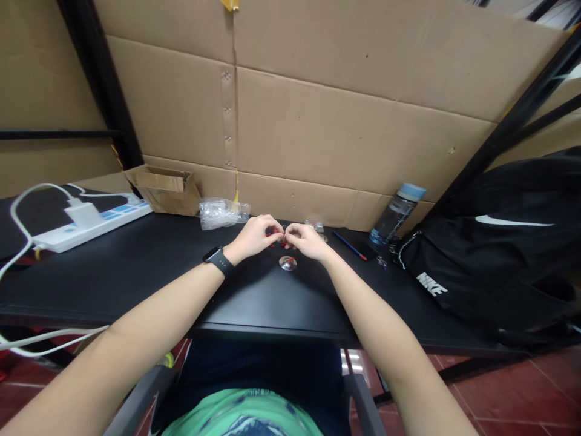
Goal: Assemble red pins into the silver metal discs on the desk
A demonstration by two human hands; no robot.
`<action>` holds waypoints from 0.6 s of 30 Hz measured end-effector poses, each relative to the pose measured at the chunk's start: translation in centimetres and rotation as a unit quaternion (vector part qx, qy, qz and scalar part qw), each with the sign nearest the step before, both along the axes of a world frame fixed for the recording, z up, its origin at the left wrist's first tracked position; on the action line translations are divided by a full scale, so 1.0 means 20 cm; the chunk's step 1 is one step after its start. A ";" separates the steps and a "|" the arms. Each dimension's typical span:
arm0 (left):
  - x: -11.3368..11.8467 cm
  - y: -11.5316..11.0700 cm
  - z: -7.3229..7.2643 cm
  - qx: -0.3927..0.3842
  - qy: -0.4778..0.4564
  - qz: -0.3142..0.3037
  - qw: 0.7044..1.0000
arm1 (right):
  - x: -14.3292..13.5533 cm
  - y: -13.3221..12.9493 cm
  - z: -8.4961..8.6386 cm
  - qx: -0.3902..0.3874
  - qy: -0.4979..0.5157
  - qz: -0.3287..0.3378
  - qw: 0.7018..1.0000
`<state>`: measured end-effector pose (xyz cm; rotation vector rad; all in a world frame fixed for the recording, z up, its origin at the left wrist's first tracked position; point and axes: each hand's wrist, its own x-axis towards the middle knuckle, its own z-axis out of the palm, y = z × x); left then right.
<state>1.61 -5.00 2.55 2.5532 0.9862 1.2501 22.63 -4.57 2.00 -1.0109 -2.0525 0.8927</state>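
Observation:
My left hand and my right hand meet at the middle of the black table, with their fingertips close together. Both are closed in a pinch around small red pieces, which look like cord or ribbon; the fingers partly hide them. Just below the hands a small round shiny metal disc lies on the table, with something red on its top. Part of another metal disc shows beyond my right hand. A black watch is on my left wrist.
Left of the hands are crumpled clear plastic packaging, an open cardboard box and a white power strip with cables. To the right lie a blue pencil-like stick, a water bottle and a black backpack. Cardboard walls the back.

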 end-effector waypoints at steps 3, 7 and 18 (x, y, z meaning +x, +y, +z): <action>0.00 0.00 0.00 0.000 0.005 -0.005 1.000 | 0.00 0.00 0.00 0.004 -0.011 -0.005 1.000; 0.00 0.00 0.00 0.000 0.013 -0.009 1.000 | 0.00 -0.01 0.01 0.014 -0.024 -0.012 1.000; 0.01 0.00 -0.02 -0.020 0.032 -0.028 0.999 | 0.00 0.00 0.01 0.041 -0.037 -0.016 0.998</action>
